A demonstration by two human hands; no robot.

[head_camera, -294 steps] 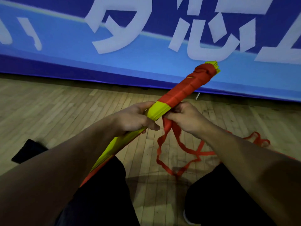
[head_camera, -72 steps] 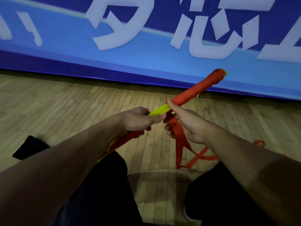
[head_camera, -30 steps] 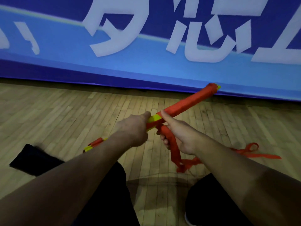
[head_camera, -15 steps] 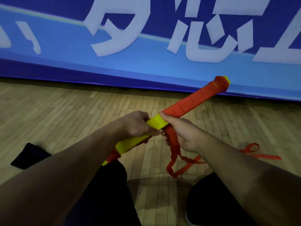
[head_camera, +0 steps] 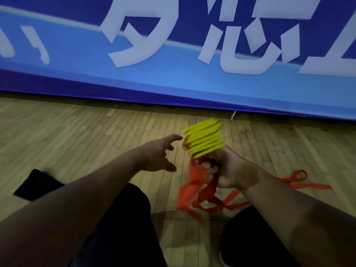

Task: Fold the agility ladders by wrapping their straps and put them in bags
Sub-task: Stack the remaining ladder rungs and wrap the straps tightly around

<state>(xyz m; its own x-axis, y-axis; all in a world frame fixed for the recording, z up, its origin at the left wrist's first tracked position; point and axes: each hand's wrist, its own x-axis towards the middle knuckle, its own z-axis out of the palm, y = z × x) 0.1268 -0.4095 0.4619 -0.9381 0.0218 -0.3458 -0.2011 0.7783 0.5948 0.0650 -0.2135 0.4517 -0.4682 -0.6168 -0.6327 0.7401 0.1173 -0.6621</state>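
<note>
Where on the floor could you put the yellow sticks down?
Bare wooden floor lies left of the left hand, between the blue banner and the black bag. Right of the right hand it is crowded with loose red strap.

The right hand (head_camera: 230, 168) grips a bundle of yellow ladder rungs (head_camera: 205, 140) end-on, red straps (head_camera: 194, 189) dangling blurred beneath it. The left hand (head_camera: 158, 155) hovers beside it, fingers spread, above the wooden floor (head_camera: 77, 132) before a blue banner (head_camera: 173, 78).
</note>
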